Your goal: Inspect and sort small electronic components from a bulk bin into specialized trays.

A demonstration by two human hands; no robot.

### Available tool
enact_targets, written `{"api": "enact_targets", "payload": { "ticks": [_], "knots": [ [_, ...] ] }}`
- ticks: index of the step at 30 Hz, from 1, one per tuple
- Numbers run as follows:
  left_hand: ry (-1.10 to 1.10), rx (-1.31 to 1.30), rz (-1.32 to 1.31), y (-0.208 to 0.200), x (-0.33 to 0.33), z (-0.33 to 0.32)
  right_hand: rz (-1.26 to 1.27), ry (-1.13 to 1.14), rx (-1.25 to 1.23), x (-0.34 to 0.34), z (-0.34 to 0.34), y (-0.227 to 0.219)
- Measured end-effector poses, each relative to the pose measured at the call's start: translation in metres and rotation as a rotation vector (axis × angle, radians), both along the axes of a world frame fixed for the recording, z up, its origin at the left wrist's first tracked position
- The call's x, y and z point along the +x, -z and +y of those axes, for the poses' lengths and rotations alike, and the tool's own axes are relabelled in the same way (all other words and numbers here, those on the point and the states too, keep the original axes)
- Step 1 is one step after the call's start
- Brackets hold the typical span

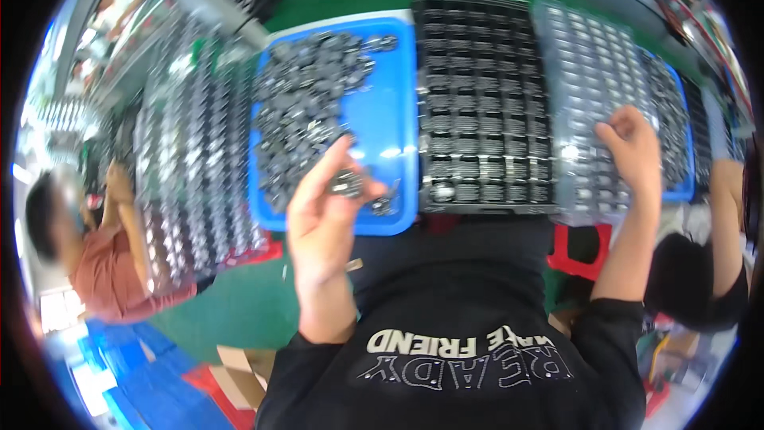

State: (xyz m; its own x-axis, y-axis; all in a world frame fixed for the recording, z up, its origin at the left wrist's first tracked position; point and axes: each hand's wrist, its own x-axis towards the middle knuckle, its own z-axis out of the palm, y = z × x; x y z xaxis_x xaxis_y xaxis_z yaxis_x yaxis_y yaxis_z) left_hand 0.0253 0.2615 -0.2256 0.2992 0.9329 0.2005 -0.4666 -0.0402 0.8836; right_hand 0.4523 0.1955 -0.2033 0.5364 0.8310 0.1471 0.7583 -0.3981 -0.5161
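Observation:
Above the near part of a blue tray (380, 121), my left hand (317, 219) holds a small, round, shiny dark part (346, 184) between thumb and fingers. A heap of similar dark small parts (298, 95) fills the tray's left side. My right hand (634, 150) is over a clear plastic tray (567, 44) with rows of cells. Its thumb and fingertips are pinched together; whatever may be between them is too small to make out. Between my hands lies a black tray (485, 95) with rows of cells.
Tall stacked clear trays (191, 167) stand at the left, beside a seated person (111, 263). A second blue tray (686, 111) of dark parts lies at the right, near another person's arm (724, 223). A red stool (579, 251) and cardboard box (239, 374) are below.

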Motion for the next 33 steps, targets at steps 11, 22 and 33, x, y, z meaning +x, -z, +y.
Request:
{"api": "enact_targets", "payload": {
  "ticks": [11,22,33],
  "knots": [
    [0.137,-0.142,-0.200,-0.003,0.003,0.001,0.153,-0.119,0.044,0.024,0.011,0.028],
    [0.050,-0.150,-0.074,-0.008,-0.005,-0.007,0.017,-0.250,0.082,0.011,-0.006,0.005],
    [0.096,0.023,0.094,-0.016,0.009,-0.011,0.851,-0.617,0.488,-0.195,-0.013,-0.014]
  ]
}}
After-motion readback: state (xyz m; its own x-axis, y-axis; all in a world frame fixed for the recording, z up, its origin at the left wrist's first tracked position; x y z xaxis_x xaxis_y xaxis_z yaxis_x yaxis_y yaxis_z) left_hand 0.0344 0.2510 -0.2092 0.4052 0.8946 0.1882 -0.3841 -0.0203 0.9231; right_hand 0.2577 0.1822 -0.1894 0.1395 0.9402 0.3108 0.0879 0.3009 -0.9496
